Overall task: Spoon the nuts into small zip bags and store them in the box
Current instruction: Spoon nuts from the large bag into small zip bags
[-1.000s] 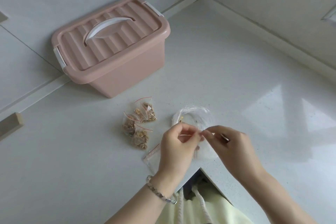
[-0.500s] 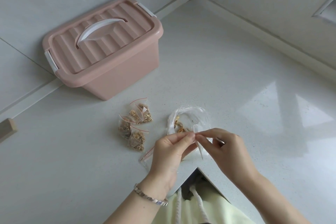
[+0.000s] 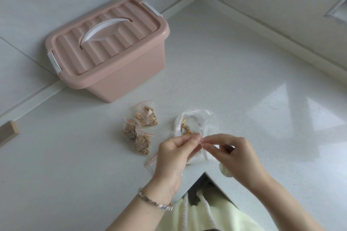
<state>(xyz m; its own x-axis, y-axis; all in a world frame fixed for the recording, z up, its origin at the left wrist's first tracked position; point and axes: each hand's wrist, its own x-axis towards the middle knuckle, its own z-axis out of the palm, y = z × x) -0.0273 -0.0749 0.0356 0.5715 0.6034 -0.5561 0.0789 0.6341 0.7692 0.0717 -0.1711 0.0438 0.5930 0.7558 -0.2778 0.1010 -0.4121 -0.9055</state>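
pinching bag (image 3: 201,137) still: left hand (image 3: 173,157), right hand (image 3: 239,157)

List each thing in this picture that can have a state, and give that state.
Box: lid on, handle folded flat.
Filled bags: lying together on the counter, near the box.
Big clear bag: mouth open, a few nuts inside.
Small bag: pinched at its top by both hands.
Left hand: pinches the small bag.
Right hand: pinches the small bag.
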